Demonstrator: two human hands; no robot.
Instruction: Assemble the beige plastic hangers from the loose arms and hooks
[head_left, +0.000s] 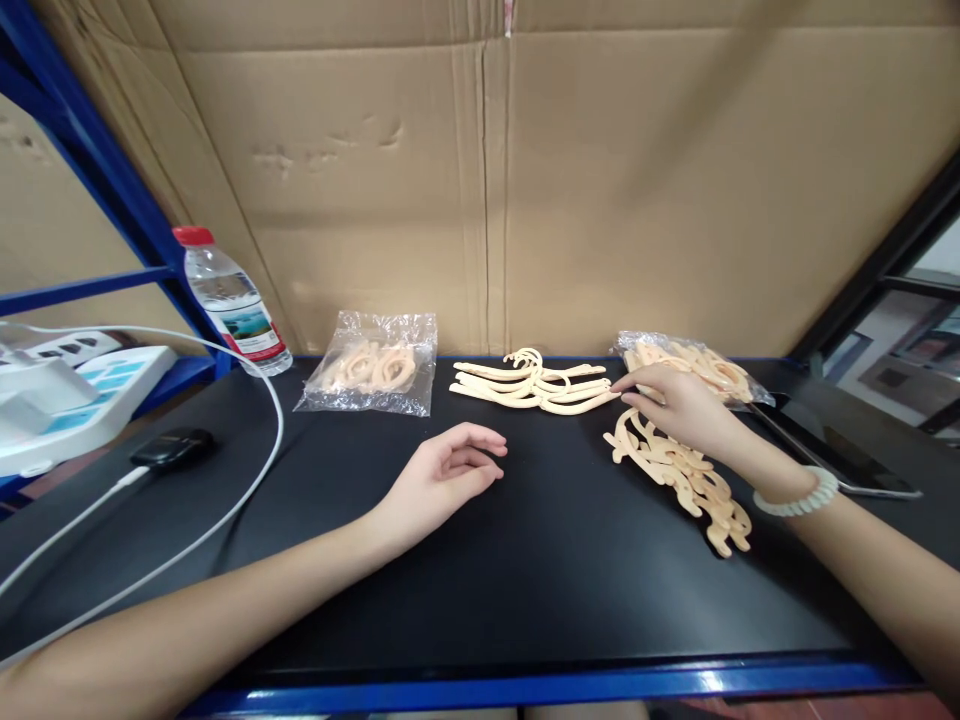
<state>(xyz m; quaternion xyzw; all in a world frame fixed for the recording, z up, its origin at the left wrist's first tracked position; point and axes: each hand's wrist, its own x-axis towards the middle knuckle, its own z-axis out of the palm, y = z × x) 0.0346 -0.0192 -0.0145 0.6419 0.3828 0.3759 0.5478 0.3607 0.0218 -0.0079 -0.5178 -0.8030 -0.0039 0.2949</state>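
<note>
Pale, curved wood-like pieces (517,388) lie in a wing-like arrangement on the black table, with a curled scroll on top. At their right end are the fingertips of my right hand (679,405), index finger stretched out and thumb apart from it. Nothing shows held in that hand, though its underside is hidden. Just below it is a heap of similar loose curved pieces (690,475), partly covered by the hand. My left hand (450,475) hovers or rests over the table left of centre, fingers loosely bent, thumb apart, holding nothing.
A clear plastic bag of pieces (367,365) lies back left; another bag (712,365) lies behind my right hand. A water bottle (236,305), a power strip (112,385), a black device (172,447) and white cable are at left. A dark tablet (832,450) lies right; cardboard (360,180) stands behind.
</note>
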